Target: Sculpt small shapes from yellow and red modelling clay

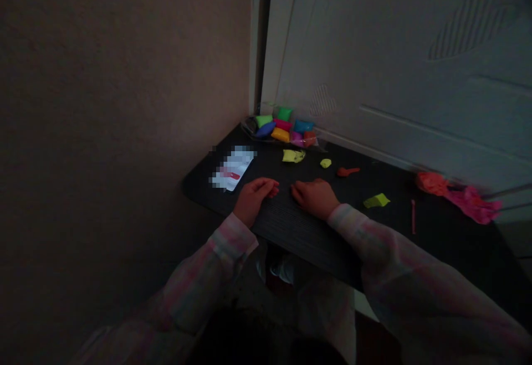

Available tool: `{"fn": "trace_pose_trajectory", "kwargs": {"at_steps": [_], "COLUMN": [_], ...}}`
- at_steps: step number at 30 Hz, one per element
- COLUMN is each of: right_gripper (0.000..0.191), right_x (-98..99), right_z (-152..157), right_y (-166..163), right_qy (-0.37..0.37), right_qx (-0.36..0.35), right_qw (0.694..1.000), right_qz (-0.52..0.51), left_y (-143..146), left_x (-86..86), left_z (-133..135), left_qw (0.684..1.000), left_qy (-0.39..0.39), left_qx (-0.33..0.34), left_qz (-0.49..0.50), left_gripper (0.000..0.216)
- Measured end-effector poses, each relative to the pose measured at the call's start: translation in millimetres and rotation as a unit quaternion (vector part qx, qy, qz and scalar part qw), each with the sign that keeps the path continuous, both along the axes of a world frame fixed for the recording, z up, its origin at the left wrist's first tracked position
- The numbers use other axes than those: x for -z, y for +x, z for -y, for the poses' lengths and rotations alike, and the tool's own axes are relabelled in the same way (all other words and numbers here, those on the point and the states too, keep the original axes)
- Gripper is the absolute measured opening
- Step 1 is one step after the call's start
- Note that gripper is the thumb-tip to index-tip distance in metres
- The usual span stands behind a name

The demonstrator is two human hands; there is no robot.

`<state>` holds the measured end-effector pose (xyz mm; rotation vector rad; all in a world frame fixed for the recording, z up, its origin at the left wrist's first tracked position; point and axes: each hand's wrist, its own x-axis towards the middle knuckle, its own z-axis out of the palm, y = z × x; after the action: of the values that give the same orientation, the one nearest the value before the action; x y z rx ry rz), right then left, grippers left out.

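My left hand point(253, 200) is at the desk's near edge, just right of a bright phone screen point(233, 170). Its thumb and fingers are curled together, and what they hold, if anything, is hidden. Across a small gap, my right hand point(318, 198) rests knuckles up on the dark desk point(291, 232), fingers folded under, so its grip is hidden too. Beyond the hands lie a torn yellow packet point(293, 156), a small yellow lump of clay point(326, 163) and an orange-red spoon-shaped piece point(347, 171). A yellow-green packet point(376, 201) lies beyond my right forearm.
A clear bag of colourful packets point(281, 127) sits at the back left, near the door point(374, 66). To the right are a thin pink stick point(413, 216) and crumpled orange and pink material point(474, 203). A wall point(124, 104) stands on the left.
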<state>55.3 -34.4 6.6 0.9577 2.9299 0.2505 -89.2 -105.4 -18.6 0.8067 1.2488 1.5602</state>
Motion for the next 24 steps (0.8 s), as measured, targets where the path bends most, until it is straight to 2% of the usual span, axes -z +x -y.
{"fn": "trace_pose_trajectory", "kwargs": {"at_steps": [4,5,8,10,15,16,20,22,24], "right_gripper": [0.036,0.036,0.037,0.038,0.034,0.035,0.039,0.039,0.037], "right_x": [0.4,0.4,0.3,0.5,1.0,0.6,-1.0,-0.8,-0.3], "right_z": [10.1,9.8,1.4,-2.3,5.8,5.5,-0.6,1.1,4.5], "right_y": [-0.1,0.0,0.5,0.6,-1.0,-1.4,-2.2,-2.6,-3.0], "right_qy": [-0.050,-0.050,-0.015,-0.003,-0.032,-0.030,0.004,-0.007,-0.035], "right_qx": [-0.104,-0.103,-0.022,0.005,-0.095,-0.092,-0.010,-0.035,-0.092], "right_qw": [0.993,0.993,1.000,1.000,0.995,0.995,1.000,0.999,0.995], "right_qz": [0.014,0.014,0.009,0.011,0.022,0.020,0.008,0.011,0.017], "left_y": [0.5,0.5,0.4,0.5,1.1,1.2,1.0,1.0,1.1], "left_x": [-1.1,-1.3,-1.2,-1.3,-2.7,-2.8,-2.5,-2.5,-2.8], "left_z": [0.2,0.2,0.2,0.4,1.1,1.0,0.6,0.6,0.8], "left_qw": [1.000,1.000,1.000,1.000,1.000,1.000,1.000,1.000,1.000], "left_qy": [-0.006,-0.006,-0.003,-0.002,-0.006,-0.007,-0.006,-0.009,-0.012], "left_qx": [0.007,0.006,0.001,0.001,0.008,0.009,0.007,0.009,0.014], "left_qz": [0.001,0.002,-0.003,-0.007,-0.006,-0.005,0.000,-0.002,-0.002], "left_gripper": [0.017,0.017,0.016,0.016,0.016,0.016,0.017,0.016,0.016]}}
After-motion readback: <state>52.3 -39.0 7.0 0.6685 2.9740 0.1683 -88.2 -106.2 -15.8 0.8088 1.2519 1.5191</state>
